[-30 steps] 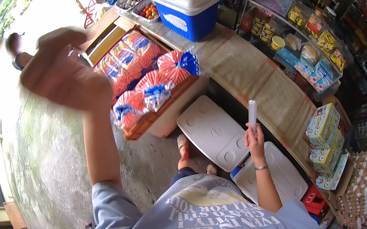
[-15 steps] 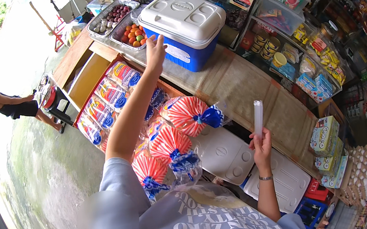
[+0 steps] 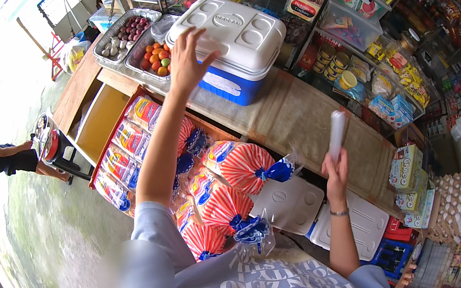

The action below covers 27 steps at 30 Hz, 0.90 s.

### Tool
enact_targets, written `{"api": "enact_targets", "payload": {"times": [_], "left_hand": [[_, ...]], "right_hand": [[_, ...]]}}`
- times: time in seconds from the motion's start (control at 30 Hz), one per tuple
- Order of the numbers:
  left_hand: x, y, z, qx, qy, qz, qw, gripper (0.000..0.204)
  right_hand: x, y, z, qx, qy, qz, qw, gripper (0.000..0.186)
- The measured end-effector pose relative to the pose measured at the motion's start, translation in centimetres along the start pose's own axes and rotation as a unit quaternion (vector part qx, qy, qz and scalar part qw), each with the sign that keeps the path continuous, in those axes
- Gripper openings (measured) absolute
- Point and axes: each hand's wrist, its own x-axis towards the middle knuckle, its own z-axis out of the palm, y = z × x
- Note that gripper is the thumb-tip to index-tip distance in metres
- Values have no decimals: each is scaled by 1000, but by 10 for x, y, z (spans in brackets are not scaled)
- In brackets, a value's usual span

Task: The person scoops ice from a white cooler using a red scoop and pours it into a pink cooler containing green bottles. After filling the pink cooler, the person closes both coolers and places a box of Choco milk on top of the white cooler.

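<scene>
A blue cooler box (image 3: 237,87) with a white lid (image 3: 249,26) stands on the counter. My left hand (image 3: 189,61) reaches to the lid's near left corner with its fingers spread. Whether the fingertips press on the lid I cannot tell. In my right hand (image 3: 336,173), over the counter's near edge, a slim white translucent tube (image 3: 337,134) is held upright by its lower end. Below my left forearm lie bread loaves in red-and-white striped bags (image 3: 239,163), tied with blue ends.
Foil trays hold tomatoes (image 3: 155,59) and onions (image 3: 138,28) left of the cooler. Packed sliced loaves (image 3: 121,165) fill a rack. Grey cooler lids (image 3: 351,227) lie below the counter (image 3: 308,109). Egg trays (image 3: 448,204) stand at right. A person (image 3: 8,154) stands outside at left.
My left hand has spread its fingers and come over the lid's corner. My right hand still holds the tube, now tilted a little more to the right. The whole view has shifted slightly.
</scene>
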Motion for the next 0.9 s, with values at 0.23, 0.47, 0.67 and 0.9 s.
{"api": "enact_targets", "payload": {"times": [0.23, 0.47, 0.67, 0.9], "left_hand": [[51, -32, -13, 102, -166, 141, 971, 53], [55, -38, -3, 72, -161, 195, 965, 44], [56, -19, 0, 33, -143, 185, 972, 45], [41, -27, 8, 39, -130, 173, 976, 45]], "right_hand": [[168, -33, 70, 0, -29, -48, 998, 28], [318, -20, 131, -221, -28, -229, 947, 38], [289, -16, 116, -173, -14, -224, 959, 38], [100, 72, 4, -165, 82, -48, 982, 37]]}}
